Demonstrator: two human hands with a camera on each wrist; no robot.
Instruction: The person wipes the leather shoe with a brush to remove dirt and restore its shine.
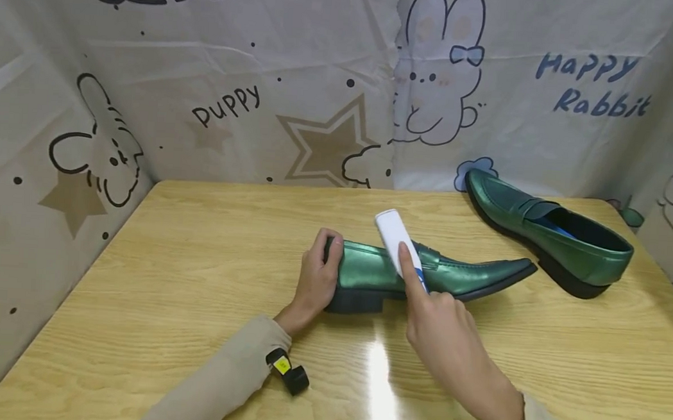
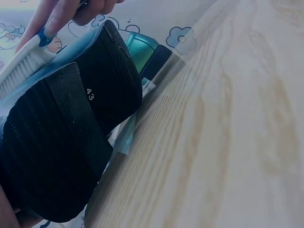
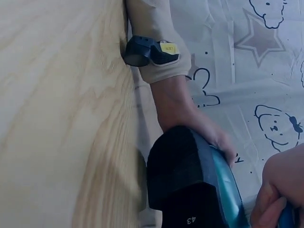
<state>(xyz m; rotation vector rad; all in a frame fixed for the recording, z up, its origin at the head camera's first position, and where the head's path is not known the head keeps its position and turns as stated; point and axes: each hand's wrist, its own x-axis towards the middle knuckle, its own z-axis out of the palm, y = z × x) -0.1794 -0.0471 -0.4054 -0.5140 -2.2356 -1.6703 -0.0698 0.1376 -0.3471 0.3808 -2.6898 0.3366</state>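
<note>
My left hand (image 1: 318, 270) grips the heel end of a green loafer (image 1: 368, 266), its thumb at the opening. The shoe is held above the table with its toe pointing right; its black sole (image 2: 52, 147), marked 43, shows in the left wrist view. In my right hand (image 1: 450, 339) is a white brush (image 1: 395, 236) with a blue part near the fingers, the index finger stretched along its back. White bristles (image 2: 28, 69) lie against the shoe's side in the left wrist view. Part of the brush handle is hidden inside the hand.
A second green loafer (image 1: 577, 244) stands at the table's back right, toe toward the back wall. The wooden table (image 1: 195, 246) is bordered by cloth (image 1: 236, 50) printed with cartoon animals and stars. A black wrist camera (image 1: 289, 371) sits on the left sleeve.
</note>
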